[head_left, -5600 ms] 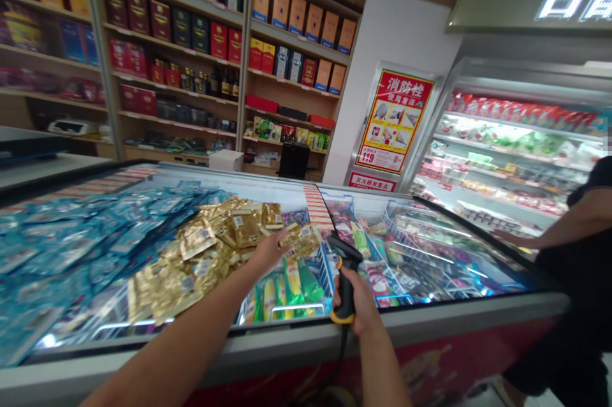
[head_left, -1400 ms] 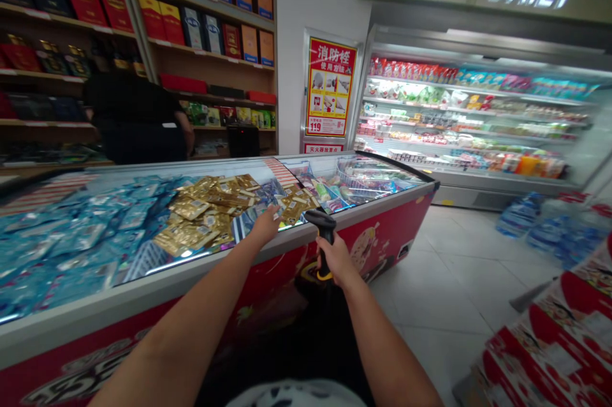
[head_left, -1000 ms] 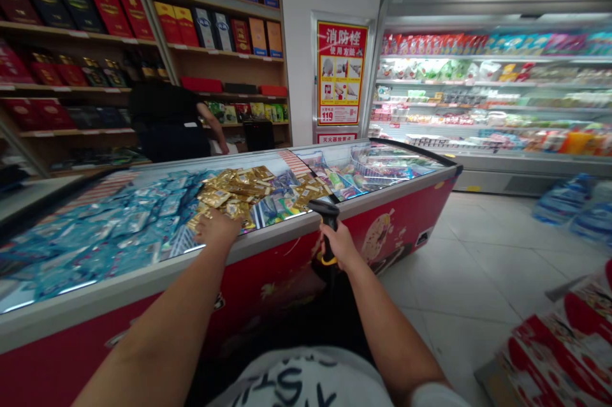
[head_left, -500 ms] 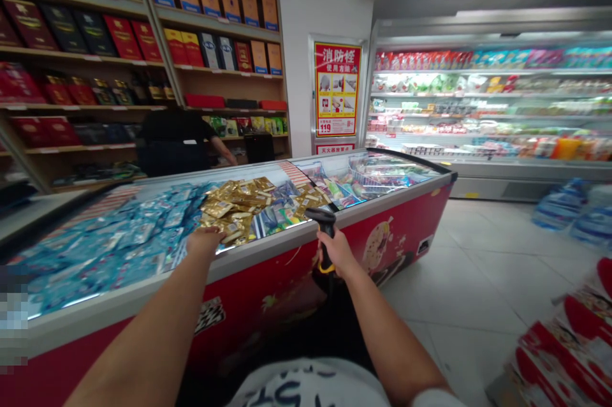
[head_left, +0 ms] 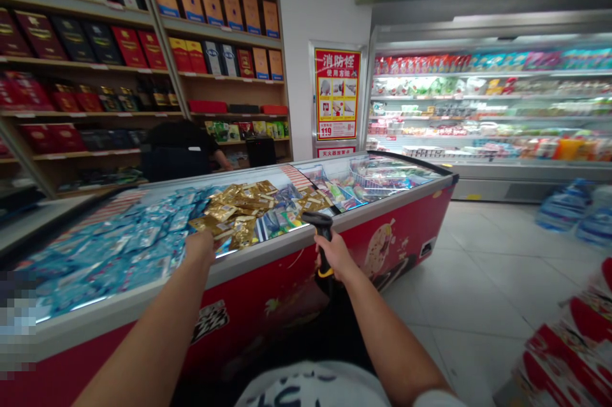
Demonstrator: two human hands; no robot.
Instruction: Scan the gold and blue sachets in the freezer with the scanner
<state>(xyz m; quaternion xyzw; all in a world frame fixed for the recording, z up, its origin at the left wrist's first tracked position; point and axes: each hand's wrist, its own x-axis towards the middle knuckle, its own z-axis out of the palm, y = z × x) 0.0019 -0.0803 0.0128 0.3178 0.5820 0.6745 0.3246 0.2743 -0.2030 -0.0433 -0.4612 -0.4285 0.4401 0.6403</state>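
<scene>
While your right hand (head_left: 333,255) is wrapped round the grip of the black scanner (head_left: 321,222), its head uppermost, your left hand (head_left: 199,246) reaches over the near edge of the freezer (head_left: 287,266). Right fingers closed on the grip; the pistol shape probably explains the upright hold, trigger within a finger's reach. Left hand at the fringe of the gold packets (head_left: 243,199), back toward you: fingers hidden, so cannot tell how far open, or whether it has hold of the packet just beyond. Gold packets lie overlapping on the freezer's top, midway along the near edge, with a smaller group nearer the right end. Blue packets (head_left: 138,235) spread beside them toward the left end; grouping by colour likely makes the two kinds easy to tell apart. Past the far edge, a person (head_left: 176,150) in dark clothing bends before shelves (head_left: 234,37) of boxes, fronts outward, presumably for reading.
</scene>
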